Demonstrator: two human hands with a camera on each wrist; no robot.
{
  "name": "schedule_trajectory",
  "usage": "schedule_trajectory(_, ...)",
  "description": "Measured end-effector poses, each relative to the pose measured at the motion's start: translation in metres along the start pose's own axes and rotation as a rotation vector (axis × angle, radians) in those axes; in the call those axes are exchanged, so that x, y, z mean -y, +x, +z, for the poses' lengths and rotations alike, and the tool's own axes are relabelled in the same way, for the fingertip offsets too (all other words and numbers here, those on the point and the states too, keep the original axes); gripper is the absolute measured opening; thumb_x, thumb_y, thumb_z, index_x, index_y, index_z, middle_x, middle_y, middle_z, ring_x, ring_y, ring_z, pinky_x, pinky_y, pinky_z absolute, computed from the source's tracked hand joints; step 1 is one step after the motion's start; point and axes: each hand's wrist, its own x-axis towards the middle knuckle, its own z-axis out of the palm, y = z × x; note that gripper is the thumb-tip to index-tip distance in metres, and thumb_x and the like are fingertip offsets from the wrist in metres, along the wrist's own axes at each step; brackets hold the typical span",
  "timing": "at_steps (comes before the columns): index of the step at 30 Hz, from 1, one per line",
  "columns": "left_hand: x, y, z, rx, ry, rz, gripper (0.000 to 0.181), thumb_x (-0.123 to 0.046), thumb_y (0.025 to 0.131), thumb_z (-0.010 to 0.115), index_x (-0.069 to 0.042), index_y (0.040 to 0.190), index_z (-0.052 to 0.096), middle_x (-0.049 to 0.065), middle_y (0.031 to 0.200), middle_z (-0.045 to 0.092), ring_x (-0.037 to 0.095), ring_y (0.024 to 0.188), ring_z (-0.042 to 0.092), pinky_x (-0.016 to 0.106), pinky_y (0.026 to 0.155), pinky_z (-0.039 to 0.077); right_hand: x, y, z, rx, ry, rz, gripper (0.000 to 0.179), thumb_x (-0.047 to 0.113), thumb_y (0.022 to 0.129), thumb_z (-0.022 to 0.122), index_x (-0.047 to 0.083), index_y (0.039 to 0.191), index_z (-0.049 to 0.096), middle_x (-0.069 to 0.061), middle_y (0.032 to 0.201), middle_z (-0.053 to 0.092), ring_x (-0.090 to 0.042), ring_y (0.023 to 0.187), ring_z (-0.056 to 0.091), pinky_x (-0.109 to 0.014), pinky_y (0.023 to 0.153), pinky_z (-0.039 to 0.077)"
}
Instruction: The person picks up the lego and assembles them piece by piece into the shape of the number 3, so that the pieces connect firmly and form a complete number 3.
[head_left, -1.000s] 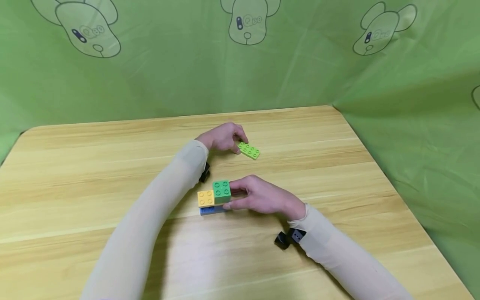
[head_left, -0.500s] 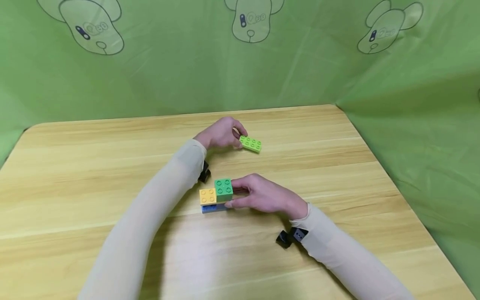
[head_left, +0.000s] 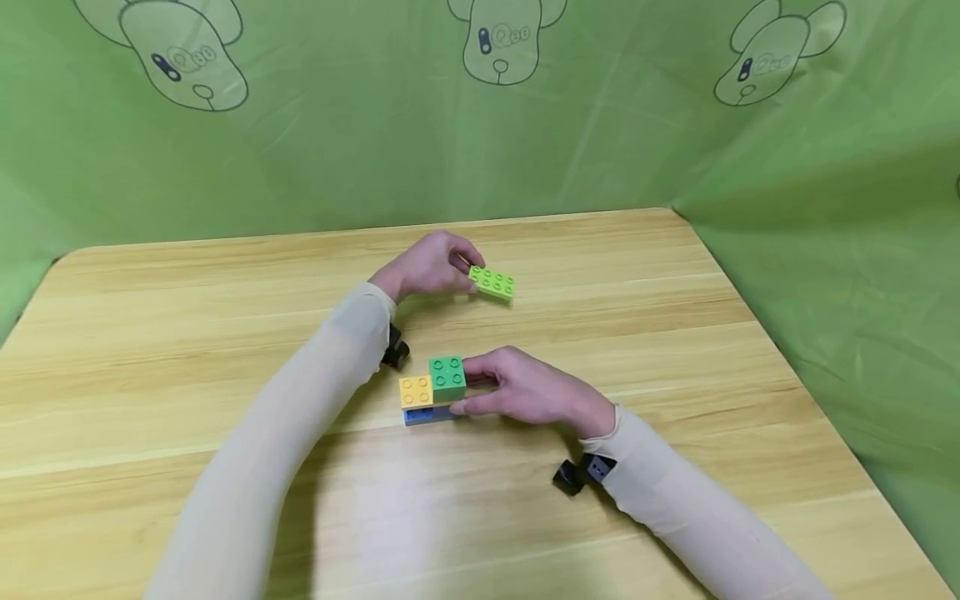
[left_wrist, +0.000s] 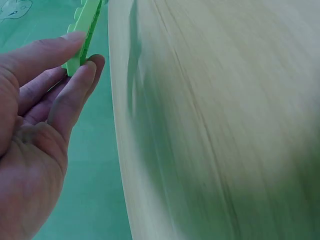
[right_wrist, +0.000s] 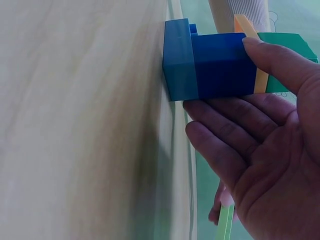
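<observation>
My left hand (head_left: pixel 429 265) pinches one end of a lime-green flat building brick (head_left: pixel 492 283) between thumb and fingers. In the left wrist view this studded brick (left_wrist: pixel 81 37) is raised off the table. My right hand (head_left: pixel 536 387) grips a stack of building bricks from its right side, thumb on the near face. The stack has a light blue brick (right_wrist: pixel 180 62) at the bottom on the tabletop and a dark blue brick (right_wrist: pixel 225 65) over it. Above them lie a yellow flat brick (head_left: pixel 416 391) and, on its right half, a green brick (head_left: pixel 447 379).
The wooden table (head_left: pixel 187 350) has a green curtain (head_left: pixel 360 142) with printed animal faces behind it and along the right. Black camera parts (head_left: pixel 570 477) hang at the right sleeve (head_left: pixel 675 508), and similar ones (head_left: pixel 395 348) at the left sleeve (head_left: pixel 300 425).
My left hand has lifted the lime-green brick, first away toward the far edge, then slightly left. My right hand and the stack stay in place, apart from a small camera shift.
</observation>
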Motion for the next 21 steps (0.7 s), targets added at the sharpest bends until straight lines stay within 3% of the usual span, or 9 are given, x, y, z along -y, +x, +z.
schedule_trajectory(9, 0.005, -0.013, -0.007, -0.074, -0.118, -0.017, 0.037, -0.009, 0.079, 0.083, -0.008, 0.114, 0.071, 0.003, 0.106, 0.067, 0.018, 0.097, 0.062, 0.029, 0.086, 0.052, -0.001, 0.001, -0.001, 0.0, -0.031, 0.002, 0.027, 0.028, 0.091, 0.072, 0.013, 0.114, 0.07, 0.008, 0.106, 0.069, -0.011, 0.09, 0.059, -0.031, 0.085, 0.052)
schedule_trajectory(21, 0.0, -0.035, -0.009, -0.154, -0.202, -0.035, 0.036, -0.011, 0.081, 0.082, -0.008, 0.115, 0.07, 0.006, 0.108, 0.067, 0.018, 0.099, 0.063, 0.033, 0.083, 0.053, -0.004, 0.002, 0.0, -0.004, -0.041, -0.017, 0.027, 0.027, 0.091, 0.073, 0.013, 0.114, 0.071, 0.01, 0.107, 0.069, -0.01, 0.093, 0.061, -0.031, 0.088, 0.052)
